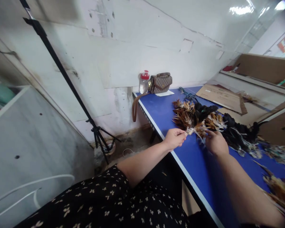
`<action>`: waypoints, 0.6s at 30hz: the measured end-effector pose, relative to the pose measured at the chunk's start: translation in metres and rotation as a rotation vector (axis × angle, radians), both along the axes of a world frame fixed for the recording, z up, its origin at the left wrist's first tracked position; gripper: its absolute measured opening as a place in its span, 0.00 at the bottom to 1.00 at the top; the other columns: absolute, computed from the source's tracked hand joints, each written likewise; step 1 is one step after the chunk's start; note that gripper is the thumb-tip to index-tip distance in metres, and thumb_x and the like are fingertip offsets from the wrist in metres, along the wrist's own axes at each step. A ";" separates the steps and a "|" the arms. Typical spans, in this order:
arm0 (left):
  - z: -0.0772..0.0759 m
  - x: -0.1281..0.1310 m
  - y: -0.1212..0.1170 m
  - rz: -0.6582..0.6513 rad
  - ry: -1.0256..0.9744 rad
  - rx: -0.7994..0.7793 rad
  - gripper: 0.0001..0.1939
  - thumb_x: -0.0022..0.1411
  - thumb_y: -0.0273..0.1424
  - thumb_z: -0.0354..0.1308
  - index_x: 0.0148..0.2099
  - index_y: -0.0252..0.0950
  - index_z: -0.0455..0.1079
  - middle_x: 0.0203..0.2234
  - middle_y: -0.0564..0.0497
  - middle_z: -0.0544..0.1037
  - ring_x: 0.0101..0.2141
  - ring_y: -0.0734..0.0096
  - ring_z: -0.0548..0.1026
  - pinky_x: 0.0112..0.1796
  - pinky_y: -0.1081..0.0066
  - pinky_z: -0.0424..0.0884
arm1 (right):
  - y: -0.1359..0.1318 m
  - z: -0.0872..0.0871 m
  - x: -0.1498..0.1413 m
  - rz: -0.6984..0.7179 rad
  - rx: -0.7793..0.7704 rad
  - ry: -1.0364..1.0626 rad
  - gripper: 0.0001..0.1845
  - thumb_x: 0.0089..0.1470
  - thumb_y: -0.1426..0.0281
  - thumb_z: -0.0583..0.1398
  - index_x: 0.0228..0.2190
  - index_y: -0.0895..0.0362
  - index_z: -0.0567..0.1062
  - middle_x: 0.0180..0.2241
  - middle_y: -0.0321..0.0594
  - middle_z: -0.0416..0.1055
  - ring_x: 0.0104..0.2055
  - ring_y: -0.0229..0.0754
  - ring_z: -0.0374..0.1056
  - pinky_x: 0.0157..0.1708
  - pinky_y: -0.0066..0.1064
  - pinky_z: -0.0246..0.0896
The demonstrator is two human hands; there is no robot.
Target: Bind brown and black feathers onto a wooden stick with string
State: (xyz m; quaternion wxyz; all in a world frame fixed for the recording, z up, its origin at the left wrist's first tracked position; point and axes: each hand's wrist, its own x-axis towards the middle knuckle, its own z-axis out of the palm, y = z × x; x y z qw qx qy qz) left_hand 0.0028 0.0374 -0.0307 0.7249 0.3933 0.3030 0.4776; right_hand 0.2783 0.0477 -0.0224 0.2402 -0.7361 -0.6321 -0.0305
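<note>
A bundle of brown, tan and black feathers (192,118) lies on the blue table (194,158). My left hand (174,138) pinches the pale quill ends of that bundle at the table's near edge. My right hand (216,143) is closed just to the right, fingers curled at the same quill ends. A larger heap of black feathers (239,131) stretches away to the right of my hands. More brown feathers (279,188) lie blurred near my right forearm.
A patterned handbag (160,83) with a hanging strap and a red-capped bottle (144,81) stand at the table's far end by the wall. Flat cardboard sheets (222,98) lie at the back right. A black tripod (61,72) leans against the wall on the left.
</note>
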 end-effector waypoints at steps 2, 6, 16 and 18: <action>-0.002 -0.002 0.000 -0.020 -0.029 -0.021 0.13 0.65 0.33 0.77 0.39 0.31 0.77 0.24 0.56 0.74 0.19 0.84 0.62 0.21 0.77 0.53 | 0.016 0.000 -0.002 0.006 -0.045 -0.027 0.18 0.62 0.67 0.64 0.48 0.56 0.91 0.46 0.58 0.80 0.41 0.55 0.75 0.44 0.46 0.68; -0.007 -0.002 0.000 -0.038 -0.043 -0.055 0.12 0.65 0.31 0.76 0.38 0.31 0.76 0.24 0.55 0.74 0.18 0.85 0.60 0.21 0.76 0.52 | 0.021 0.003 0.002 0.001 -0.044 0.003 0.11 0.55 0.71 0.67 0.38 0.54 0.90 0.41 0.55 0.79 0.41 0.56 0.74 0.43 0.45 0.68; -0.002 0.001 0.003 -0.110 -0.027 -0.089 0.11 0.64 0.27 0.75 0.36 0.32 0.75 0.22 0.57 0.72 0.18 0.85 0.58 0.22 0.76 0.50 | -0.071 0.028 -0.028 -0.079 0.382 0.560 0.25 0.67 0.45 0.67 0.46 0.55 0.85 0.36 0.47 0.83 0.35 0.53 0.81 0.39 0.44 0.78; 0.001 0.006 -0.003 -0.154 -0.036 -0.087 0.14 0.62 0.29 0.77 0.35 0.32 0.74 0.22 0.57 0.72 0.18 0.85 0.58 0.22 0.75 0.49 | -0.092 0.027 -0.052 0.050 0.373 0.814 0.27 0.58 0.43 0.75 0.39 0.54 0.84 0.30 0.41 0.81 0.31 0.49 0.78 0.38 0.42 0.78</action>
